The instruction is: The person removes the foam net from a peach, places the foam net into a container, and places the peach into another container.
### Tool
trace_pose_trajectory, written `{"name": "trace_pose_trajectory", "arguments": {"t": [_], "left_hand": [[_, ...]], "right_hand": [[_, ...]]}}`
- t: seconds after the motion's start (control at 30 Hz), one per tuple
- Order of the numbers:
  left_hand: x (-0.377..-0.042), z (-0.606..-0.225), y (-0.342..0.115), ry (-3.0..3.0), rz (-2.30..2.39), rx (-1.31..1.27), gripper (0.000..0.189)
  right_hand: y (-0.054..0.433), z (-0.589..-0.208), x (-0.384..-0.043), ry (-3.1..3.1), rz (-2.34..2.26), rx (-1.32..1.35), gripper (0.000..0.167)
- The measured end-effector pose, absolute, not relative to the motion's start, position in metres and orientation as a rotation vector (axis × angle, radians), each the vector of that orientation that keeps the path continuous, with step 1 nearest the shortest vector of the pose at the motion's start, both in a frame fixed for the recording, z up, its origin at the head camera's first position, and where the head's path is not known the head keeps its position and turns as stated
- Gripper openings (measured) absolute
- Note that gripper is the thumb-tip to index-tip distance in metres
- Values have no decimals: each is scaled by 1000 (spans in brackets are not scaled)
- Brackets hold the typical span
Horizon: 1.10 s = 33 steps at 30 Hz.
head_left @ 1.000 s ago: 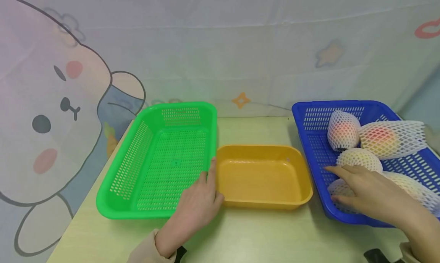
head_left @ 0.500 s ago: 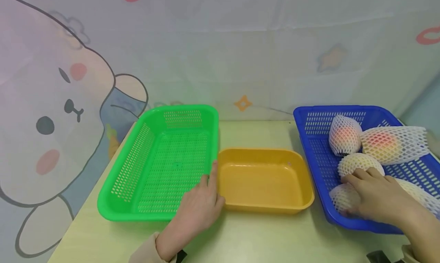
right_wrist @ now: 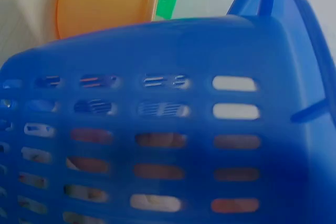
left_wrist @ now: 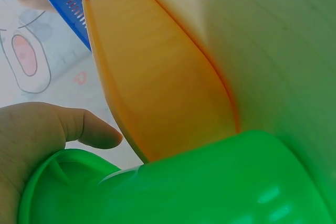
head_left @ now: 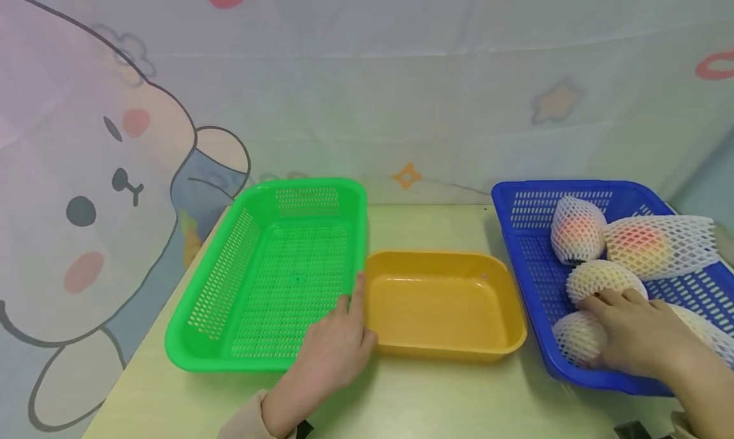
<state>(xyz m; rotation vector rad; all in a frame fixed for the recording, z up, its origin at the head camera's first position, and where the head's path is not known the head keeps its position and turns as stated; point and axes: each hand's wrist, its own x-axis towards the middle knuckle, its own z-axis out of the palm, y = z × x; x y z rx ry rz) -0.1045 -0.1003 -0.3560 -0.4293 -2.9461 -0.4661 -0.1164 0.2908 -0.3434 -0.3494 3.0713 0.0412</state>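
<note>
In the head view my left hand (head_left: 335,343) rests at the front right of a green basket (head_left: 189,299), index finger straight along its rim. The left wrist view shows the thumb (left_wrist: 97,129) above the rim, beside a yellow tray (left_wrist: 147,66). Inside the blue basket (head_left: 518,254), my right hand (head_left: 642,331) curls its fingers over a small fruit in a white foam net (head_left: 579,338) at the front left; palm and fingertips are partly hidden. Close behind lies another netted fruit (head_left: 604,280). In the right wrist view, the basket wall (right_wrist: 173,45) hides most of the hand.
Between the two baskets sits the yellow tray, nothing in it. Further back in the blue basket are two red-and-yellow netted fruits, one rounded (head_left: 578,229), one in a long net (head_left: 659,244). Another long net (head_left: 702,327) lies right of my hand. A printed cloth (head_left: 447,107) hangs behind.
My right hand has lowered from above the front fruit, and its spread fingers have curled down over it. The left hand stays on the green rim. The view has tilted slightly upward.
</note>
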Motion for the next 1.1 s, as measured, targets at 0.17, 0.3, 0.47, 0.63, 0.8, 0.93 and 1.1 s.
{"name": "trace_pose_trajectory", "arguments": {"t": [0.17, 0.3, 0.47, 0.63, 0.8, 0.93, 1.1], "left_hand": [[-104, -356, -100, -2945, -456, -431, 77], [-104, -357, -100, -2943, -457, -430, 77], [-105, -357, -100, -2926, -454, -438, 77], [-104, -357, -100, -2931, -468, -438, 78], [-103, -358, -100, -2936, -490, -433, 78], [-103, -357, -100, -2935, -491, -433, 78], [-104, -357, -100, -2929, -485, -437, 78]], "right_hand": [[294, -347, -118, 3054, 3, -349, 80], [294, -349, -120, 3032, -23, -332, 80], [292, -349, -120, 3013, 4, -335, 80], [292, -352, -121, 3001, 28, -358, 79], [294, -356, -121, 3021, 22, -353, 80], [294, -354, -122, 3041, 10, -345, 79], [290, -346, -120, 3055, -17, -336, 76]]}}
